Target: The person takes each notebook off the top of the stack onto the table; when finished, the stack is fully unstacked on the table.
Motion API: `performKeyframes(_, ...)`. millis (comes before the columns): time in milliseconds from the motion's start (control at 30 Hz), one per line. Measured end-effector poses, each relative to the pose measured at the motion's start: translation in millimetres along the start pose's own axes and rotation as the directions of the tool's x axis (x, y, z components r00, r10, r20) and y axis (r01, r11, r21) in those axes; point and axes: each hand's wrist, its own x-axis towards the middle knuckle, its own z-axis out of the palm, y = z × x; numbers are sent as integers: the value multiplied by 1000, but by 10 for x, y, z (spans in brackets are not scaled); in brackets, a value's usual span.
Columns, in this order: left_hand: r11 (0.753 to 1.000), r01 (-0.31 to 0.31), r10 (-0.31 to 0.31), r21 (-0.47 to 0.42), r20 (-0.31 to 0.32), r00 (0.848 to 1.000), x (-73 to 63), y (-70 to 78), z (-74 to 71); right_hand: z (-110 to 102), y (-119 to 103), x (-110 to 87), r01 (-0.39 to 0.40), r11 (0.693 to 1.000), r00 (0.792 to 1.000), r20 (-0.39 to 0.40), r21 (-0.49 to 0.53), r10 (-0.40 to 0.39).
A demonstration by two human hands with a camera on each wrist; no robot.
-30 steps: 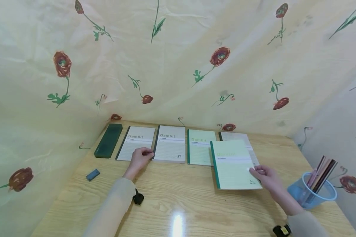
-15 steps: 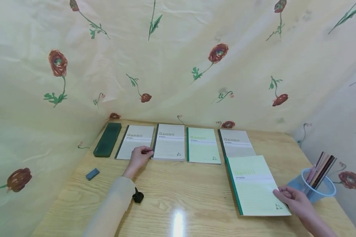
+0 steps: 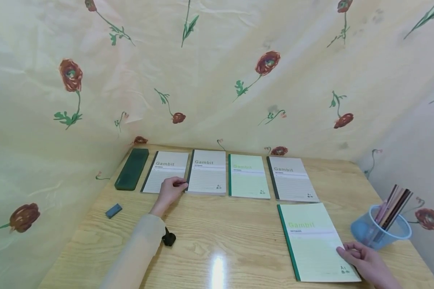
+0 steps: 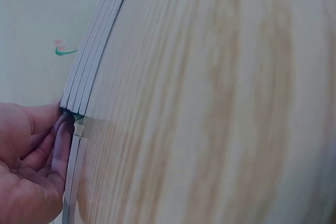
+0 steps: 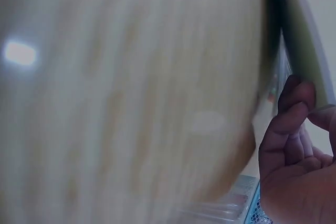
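My right hand [image 3: 369,265] pinches the lower right part of a pale green notebook [image 3: 314,237] with a green spine. In the right wrist view this notebook [image 5: 304,40] is raised off the tabletop, with the thumb on its cover and curled fingers beneath. My left hand [image 3: 171,190] pinches the lower left corner of a grey-white Gambit notebook stack [image 3: 207,172], seen edge-on as several layers [image 4: 97,51] in the left wrist view. Left of it lies another grey-white notebook [image 3: 162,176], partly under the left hand.
Another green notebook [image 3: 248,176] and a grey notebook [image 3: 292,179] complete the back row. At its left lies a dark green case [image 3: 132,169], with a small blue eraser-like block [image 3: 113,210] in front. A blue cup [image 3: 394,233] of pencils stands at the right.
My right hand has carried the green notebook rightward and toward me, uncovering the grey notebook at the right of the row. The left hand has stayed in place.
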Motion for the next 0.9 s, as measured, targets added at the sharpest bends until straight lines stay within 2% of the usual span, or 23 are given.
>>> performKeyframes(433,1000,10,-10,-6,5,1000,1,9,-3,46,-21,-50,44,985,994,-94,-168,-60)
performKeyframes(700,1000,4,-4,-12,6,1000,1,6,-7,50,-16,-54,58,983,990,-116,-174,-79)
performKeyframes(900,1000,2,-2,-12,3,1000,5,-2,-1,51,17,-41,48,989,993,-103,-142,-63)
